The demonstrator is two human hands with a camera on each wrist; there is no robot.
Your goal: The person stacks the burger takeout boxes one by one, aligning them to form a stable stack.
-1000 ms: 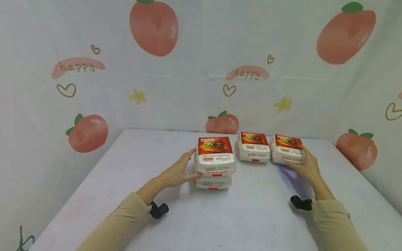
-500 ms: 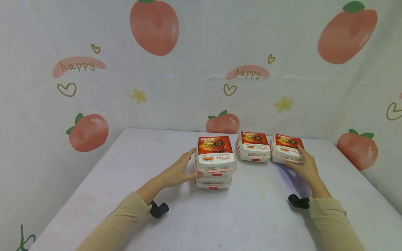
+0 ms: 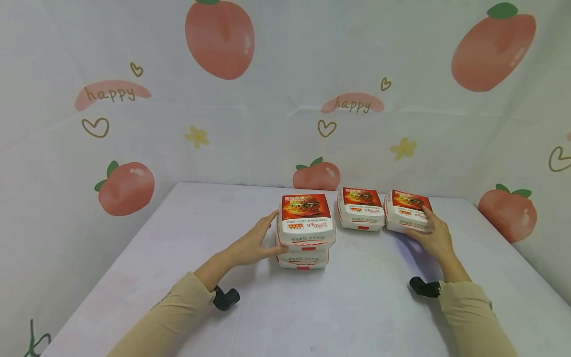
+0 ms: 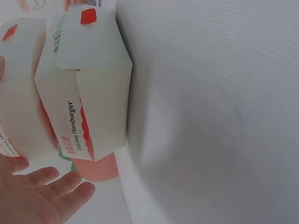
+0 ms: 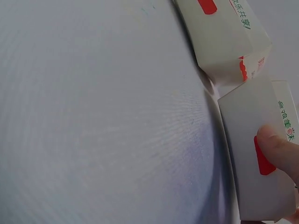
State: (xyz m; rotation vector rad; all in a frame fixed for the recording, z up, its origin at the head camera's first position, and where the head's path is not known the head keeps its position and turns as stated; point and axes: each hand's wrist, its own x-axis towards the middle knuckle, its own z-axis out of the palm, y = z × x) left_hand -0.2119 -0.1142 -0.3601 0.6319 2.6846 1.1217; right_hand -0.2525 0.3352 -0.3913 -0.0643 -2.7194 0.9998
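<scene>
- L. hand [image 3: 247, 248] was spread wide across left side of upper box [image 3: 308, 220], holding it betw. L. thumb [image 3: 274, 252] at front & L. forefinger [image 4: 15, 164] at rear corner; other fingers [image 4: 64, 185] extended. Firmness of hold: could not tell.
- Upper box sat on lower box [image 3: 303, 259], approx. centre of table [image 3: 339, 317]; lower box rested on table.
- R. hand [image 3: 437, 240] gripped right box [image 3: 407, 214] at its right end. R. thumb [image 5: 282, 155] lay on front, overlapping red tab [image 5: 264, 163]; R. forefinger [image 3: 430, 215] was on lid; remaining fingers mostly hidden.
- Right box was at rear RH part of table, just beside middle box [image 3: 360, 209]. Whether its base bore fully on table: could not tell.
- Middle box lay level betw. stack & right box.
- Visible lids: red panel w/ burger pic.
- Arms: beige sleeves [image 3: 178, 300], blk. device [image 3: 226, 299] at each wrist.
- Rear cloth [image 3: 263, 104]: white, printed w/ fruit, hearts, "happy".
</scene>
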